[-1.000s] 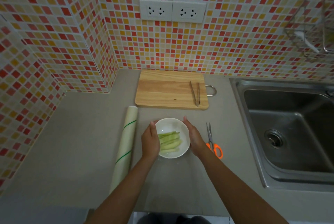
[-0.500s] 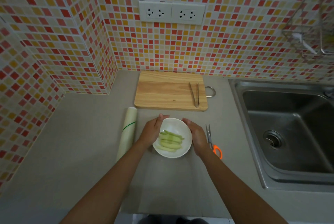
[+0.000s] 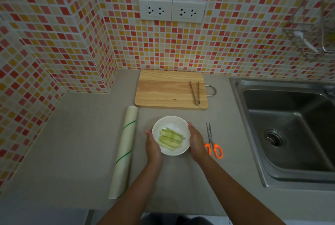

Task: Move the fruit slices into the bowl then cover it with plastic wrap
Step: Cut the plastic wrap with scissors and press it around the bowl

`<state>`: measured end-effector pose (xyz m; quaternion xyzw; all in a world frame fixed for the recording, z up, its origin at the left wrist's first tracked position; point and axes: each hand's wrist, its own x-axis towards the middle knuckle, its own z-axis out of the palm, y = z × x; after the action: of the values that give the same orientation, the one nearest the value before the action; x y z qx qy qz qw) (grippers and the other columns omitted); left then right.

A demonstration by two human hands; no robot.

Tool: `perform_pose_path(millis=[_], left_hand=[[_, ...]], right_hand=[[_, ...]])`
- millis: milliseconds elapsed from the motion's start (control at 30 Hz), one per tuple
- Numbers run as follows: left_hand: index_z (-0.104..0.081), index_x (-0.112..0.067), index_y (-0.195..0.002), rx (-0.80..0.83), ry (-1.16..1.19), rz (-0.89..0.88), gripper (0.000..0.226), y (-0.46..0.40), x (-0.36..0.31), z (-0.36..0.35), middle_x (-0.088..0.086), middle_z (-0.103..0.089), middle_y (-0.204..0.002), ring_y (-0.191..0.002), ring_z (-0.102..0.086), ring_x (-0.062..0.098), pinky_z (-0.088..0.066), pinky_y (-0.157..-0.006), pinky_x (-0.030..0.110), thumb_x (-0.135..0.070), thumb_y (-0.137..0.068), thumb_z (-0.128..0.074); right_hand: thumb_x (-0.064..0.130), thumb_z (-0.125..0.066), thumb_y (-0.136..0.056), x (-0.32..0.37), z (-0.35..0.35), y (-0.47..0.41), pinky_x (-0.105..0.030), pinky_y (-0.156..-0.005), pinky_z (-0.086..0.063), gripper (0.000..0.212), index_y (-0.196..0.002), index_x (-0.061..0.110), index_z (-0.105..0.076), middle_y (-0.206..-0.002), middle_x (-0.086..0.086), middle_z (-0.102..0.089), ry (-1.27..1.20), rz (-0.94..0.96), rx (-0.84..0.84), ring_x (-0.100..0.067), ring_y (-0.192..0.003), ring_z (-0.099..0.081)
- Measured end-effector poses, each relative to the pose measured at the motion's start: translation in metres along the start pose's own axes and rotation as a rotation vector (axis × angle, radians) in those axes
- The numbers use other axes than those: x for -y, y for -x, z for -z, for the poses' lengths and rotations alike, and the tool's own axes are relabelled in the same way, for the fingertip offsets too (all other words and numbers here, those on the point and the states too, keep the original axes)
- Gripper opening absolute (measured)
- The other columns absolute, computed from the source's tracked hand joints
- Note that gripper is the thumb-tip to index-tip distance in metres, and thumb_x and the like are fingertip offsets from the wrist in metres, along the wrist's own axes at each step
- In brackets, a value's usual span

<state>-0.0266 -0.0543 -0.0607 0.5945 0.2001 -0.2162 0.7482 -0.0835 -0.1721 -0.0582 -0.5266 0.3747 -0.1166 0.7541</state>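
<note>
A white bowl [image 3: 172, 124] stands on the grey counter below the cutting board. Several pale green fruit slices [image 3: 171, 140] lie inside it. My left hand [image 3: 153, 146] presses against the bowl's left side and my right hand [image 3: 196, 141] against its right side, so both cup it. Whether plastic film lies over the bowl cannot be made out. The roll of plastic wrap [image 3: 124, 152], pale with green stripes, lies lengthwise on the counter just left of my left hand.
A wooden cutting board [image 3: 166, 89] sits behind the bowl with metal tongs [image 3: 194, 93] on its right part. Orange-handled scissors [image 3: 213, 143] lie right of my right hand. A steel sink [image 3: 290, 126] fills the right side. Tiled walls close the back and left.
My hands slid around the bowl's rim, the left from its top left down to its lower left. The bowl turned a little, since the slices now point another way.
</note>
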Motion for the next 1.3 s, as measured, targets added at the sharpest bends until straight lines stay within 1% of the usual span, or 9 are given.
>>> perform_pose_path(millis=[133, 233, 400, 500, 633, 800, 1033, 1233, 1300], left_hand=[[-0.063, -0.022, -0.111, -0.019, -0.019, -0.006, 0.044, -0.004, 0.002, 0.003, -0.001, -0.066, -0.101, -0.084, -0.061, 0.010, -0.046, -0.067, 0.019, -0.048, -0.101, -0.028], [-0.064, -0.025, -0.111, 0.025, -0.006, 0.011, 0.042, -0.004, 0.002, 0.005, -0.002, -0.068, -0.102, -0.091, -0.063, 0.014, -0.050, -0.073, 0.023, -0.048, -0.101, -0.030], [-0.063, -0.017, -0.122, 0.143, -0.040, -0.053, 0.035, -0.007, -0.002, 0.013, 0.005, -0.067, -0.120, -0.113, -0.060, 0.023, -0.047, -0.102, 0.041, -0.030, -0.101, -0.038], [-0.060, -0.014, -0.126, 0.162, -0.073, -0.132, 0.032, -0.012, -0.010, 0.013, 0.003, -0.062, -0.129, -0.119, -0.055, 0.017, -0.043, -0.104, 0.033, -0.022, -0.101, -0.042], [-0.044, -0.011, -0.142, 0.195, -0.084, -0.123, 0.045, -0.023, -0.021, 0.006, 0.004, -0.046, -0.148, -0.136, -0.043, 0.014, -0.028, -0.118, 0.034, -0.030, -0.103, -0.035], [-0.058, -0.022, -0.132, 0.277, -0.296, -0.145, 0.049, -0.021, -0.025, -0.010, 0.002, -0.059, -0.137, -0.126, -0.054, 0.020, -0.036, -0.113, 0.041, -0.046, -0.102, -0.027], [-0.064, -0.016, -0.123, 0.302, -0.388, -0.294, 0.051, -0.020, -0.024, -0.011, 0.005, -0.066, -0.123, -0.111, -0.060, 0.018, -0.044, -0.093, 0.026, -0.039, -0.104, -0.023], [-0.062, -0.021, -0.126, 0.332, -0.372, -0.248, 0.057, -0.024, -0.025, -0.013, 0.004, -0.065, -0.121, -0.110, -0.060, 0.019, -0.045, -0.091, 0.026, -0.046, -0.102, -0.017], [-0.062, -0.023, -0.126, 0.345, -0.377, -0.235, 0.058, -0.026, -0.026, -0.013, 0.004, -0.065, -0.124, -0.113, -0.060, 0.020, -0.046, -0.095, 0.029, -0.049, -0.101, -0.016]], right_hand=[[0.043, -0.038, -0.099, -0.003, 0.002, -0.006, -0.022, -0.060, -0.055, 0.040, -0.095, 0.020, -0.071, -0.081, 0.004, -0.077, -0.006, -0.035, -0.018, -0.009, -0.076, -0.072], [0.045, -0.040, -0.097, -0.006, 0.003, -0.009, -0.022, -0.060, -0.056, 0.041, -0.090, 0.019, -0.071, -0.079, 0.004, -0.077, -0.022, -0.064, -0.016, -0.008, -0.074, -0.072], [0.027, -0.044, -0.098, 0.002, 0.008, -0.008, -0.040, -0.098, -0.047, 0.034, -0.118, 0.007, -0.064, -0.118, -0.011, -0.065, -0.040, -0.009, 0.035, -0.024, -0.110, -0.061], [0.024, -0.045, -0.098, 0.013, 0.014, -0.005, -0.037, -0.102, -0.041, 0.041, -0.126, -0.005, -0.055, -0.119, -0.008, -0.059, -0.032, 0.053, 0.013, -0.021, -0.112, -0.055], [0.029, -0.041, -0.098, 0.022, 0.022, -0.005, -0.029, -0.098, -0.041, 0.035, -0.124, 0.014, -0.058, -0.123, -0.003, -0.060, -0.062, 0.051, 0.008, -0.015, -0.113, -0.057], [0.033, -0.042, -0.099, 0.025, 0.010, -0.004, -0.019, -0.078, -0.049, 0.033, -0.115, 0.015, -0.065, -0.109, 0.001, -0.068, 0.005, 0.063, 0.074, -0.008, -0.095, -0.065], [0.048, -0.030, -0.099, 0.023, 0.006, -0.003, -0.034, -0.088, -0.051, 0.052, -0.111, 0.013, -0.067, -0.106, -0.009, -0.070, -0.031, 0.043, 0.140, -0.020, -0.099, -0.066], [0.053, -0.023, -0.098, 0.020, 0.007, -0.005, -0.032, -0.085, -0.052, 0.060, -0.117, 0.013, -0.064, -0.105, -0.005, -0.072, -0.054, 0.015, 0.120, -0.019, -0.101, -0.067], [0.052, -0.021, -0.099, 0.020, 0.007, -0.005, -0.037, -0.095, -0.049, 0.062, -0.121, 0.011, -0.062, -0.115, -0.010, -0.069, -0.046, 0.022, 0.120, -0.024, -0.110, -0.063]])
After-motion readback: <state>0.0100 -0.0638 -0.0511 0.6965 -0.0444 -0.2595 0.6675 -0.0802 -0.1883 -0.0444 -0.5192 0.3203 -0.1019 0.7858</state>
